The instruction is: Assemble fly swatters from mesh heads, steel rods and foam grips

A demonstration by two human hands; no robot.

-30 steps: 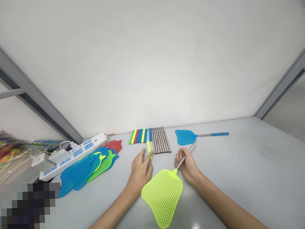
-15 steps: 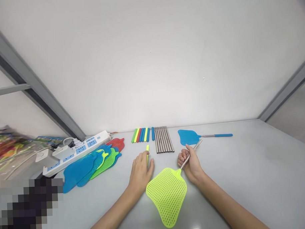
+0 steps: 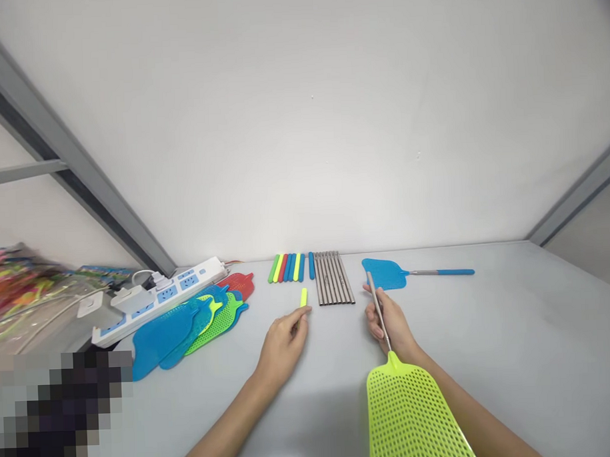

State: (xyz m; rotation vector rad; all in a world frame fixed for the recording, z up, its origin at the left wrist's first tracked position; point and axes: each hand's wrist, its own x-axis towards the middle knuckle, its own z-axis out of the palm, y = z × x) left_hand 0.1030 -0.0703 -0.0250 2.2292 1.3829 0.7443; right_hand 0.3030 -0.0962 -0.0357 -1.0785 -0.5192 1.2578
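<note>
My right hand (image 3: 391, 322) is closed around the metal rod of a yellow-green fly swatter (image 3: 414, 408), whose perforated head hangs toward me over the front of the table. The rod's bare end points up and away. My left hand (image 3: 283, 339) pinches a yellow handle grip (image 3: 303, 298) between thumb and fingers; its top sticks up past the fingertips and its lower part is hidden. Beyond the hands lie a row of metal rods (image 3: 334, 279) and a row of coloured handle grips (image 3: 288, 268). A blue fly swatter (image 3: 385, 274) with a blue handle lies behind my right hand.
Blue, green, yellow and red swatter heads (image 3: 163, 333) overlap at the left, against a white power strip (image 3: 162, 297) with plugged-in chargers. Colourful plastic packaging (image 3: 27, 291) is piled at the far left. A wall (image 3: 311, 121) rises behind the grey table (image 3: 528, 327).
The yellow-green swatter has swung to the right and nearer, its rod now pointing more steeply up. My left fingers have closed further around the yellow grip. The view has shifted slightly.
</note>
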